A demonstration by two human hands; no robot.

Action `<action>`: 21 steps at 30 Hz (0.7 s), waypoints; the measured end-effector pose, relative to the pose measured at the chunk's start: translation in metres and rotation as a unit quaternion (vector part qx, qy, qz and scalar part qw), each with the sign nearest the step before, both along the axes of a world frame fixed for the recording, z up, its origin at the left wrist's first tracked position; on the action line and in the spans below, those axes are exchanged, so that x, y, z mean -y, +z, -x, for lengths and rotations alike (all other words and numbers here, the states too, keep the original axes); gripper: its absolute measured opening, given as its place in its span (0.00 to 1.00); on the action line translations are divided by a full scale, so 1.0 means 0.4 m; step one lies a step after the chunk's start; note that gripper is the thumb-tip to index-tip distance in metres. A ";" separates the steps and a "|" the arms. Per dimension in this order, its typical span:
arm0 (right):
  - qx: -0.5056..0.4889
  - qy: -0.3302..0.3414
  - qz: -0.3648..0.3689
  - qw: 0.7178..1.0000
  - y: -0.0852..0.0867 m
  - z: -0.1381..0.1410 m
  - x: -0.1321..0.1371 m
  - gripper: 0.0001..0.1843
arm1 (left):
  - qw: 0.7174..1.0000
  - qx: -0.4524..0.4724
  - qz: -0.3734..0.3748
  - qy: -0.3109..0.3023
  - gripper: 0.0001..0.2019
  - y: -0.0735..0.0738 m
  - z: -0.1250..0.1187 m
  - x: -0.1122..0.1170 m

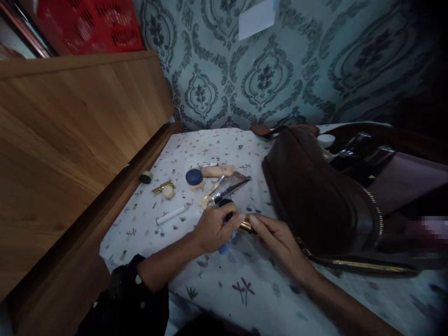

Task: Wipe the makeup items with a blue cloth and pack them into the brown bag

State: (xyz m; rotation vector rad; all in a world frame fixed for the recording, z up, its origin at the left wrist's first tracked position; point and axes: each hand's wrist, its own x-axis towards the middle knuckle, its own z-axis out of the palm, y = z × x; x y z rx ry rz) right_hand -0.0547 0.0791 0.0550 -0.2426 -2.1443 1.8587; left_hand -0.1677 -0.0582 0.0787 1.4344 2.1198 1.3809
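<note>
My left hand is closed around the dark end of a small gold-and-black cosmetic tube. The fingers of my right hand pinch its gold end, so the tube spans both hands. Most of it is hidden by fingers. Something blue, partly covered, lies beneath my hands. Just beyond them are a shiny grey squeeze tube, a beige tube and a jar with a dark blue lid. A white stick lies left of my left hand.
A large brown bag with cosmetics inside gapes at the right. Farther left lie a gold tube, a cream round piece and a small green-topped item. Wooden furniture bounds the left, with a red basket above.
</note>
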 end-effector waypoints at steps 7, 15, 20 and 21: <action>0.115 0.079 0.209 0.968 0.004 0.014 -0.009 0.32 | 0.996 0.005 0.008 -0.090 0.25 0.002 0.014 0.010; 0.096 0.039 0.262 0.959 0.011 0.013 -0.002 0.30 | 0.994 0.008 -0.086 0.060 0.23 -0.005 0.011 0.014; 0.080 0.019 0.164 0.983 0.001 0.014 0.009 0.31 | 0.987 -0.142 -0.077 0.024 0.15 -0.014 -0.003 0.005; 0.071 0.023 0.140 0.987 -0.001 0.014 0.010 0.31 | 0.985 -0.158 -0.064 0.009 0.14 -0.014 -0.006 0.002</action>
